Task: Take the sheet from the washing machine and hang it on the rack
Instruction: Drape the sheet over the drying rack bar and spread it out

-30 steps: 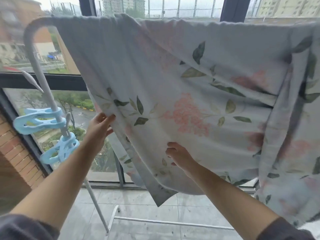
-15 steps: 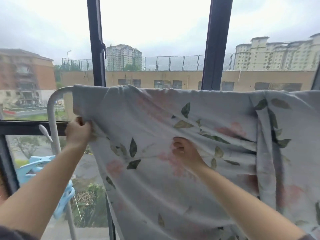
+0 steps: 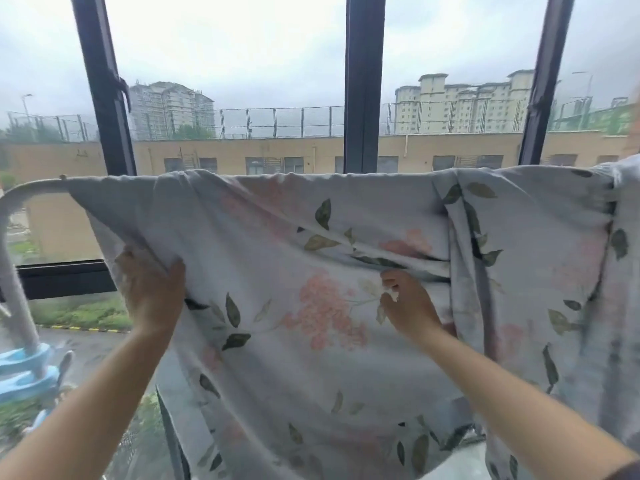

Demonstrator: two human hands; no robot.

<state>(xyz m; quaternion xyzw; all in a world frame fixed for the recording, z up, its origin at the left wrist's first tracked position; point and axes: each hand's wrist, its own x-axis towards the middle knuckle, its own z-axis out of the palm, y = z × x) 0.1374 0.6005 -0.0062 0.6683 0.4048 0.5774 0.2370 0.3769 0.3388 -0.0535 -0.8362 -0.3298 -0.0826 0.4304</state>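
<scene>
A pale sheet (image 3: 311, 358) printed with pink flowers and green leaves hangs over the white rack's top bar (image 3: 31, 188), which runs across the view at mid height. My left hand (image 3: 152, 292) grips the sheet's left edge below the bar, fingers behind the cloth and thumb in front. My right hand (image 3: 405, 303) pinches a fold of the sheet near its middle. A bunched vertical fold of sheet (image 3: 471, 258) hangs to the right of that hand.
Tall windows with dark frames (image 3: 362, 84) stand right behind the rack. The rack's curved left upright (image 3: 14, 299) carries light blue clips (image 3: 24, 372) at the lower left. A grey tiled floor shows at the bottom right.
The view has tilted up and shifted. My left hand moved down and right along the sheet's left edge. My right hand went from pressing the cloth to pinching a fold.
</scene>
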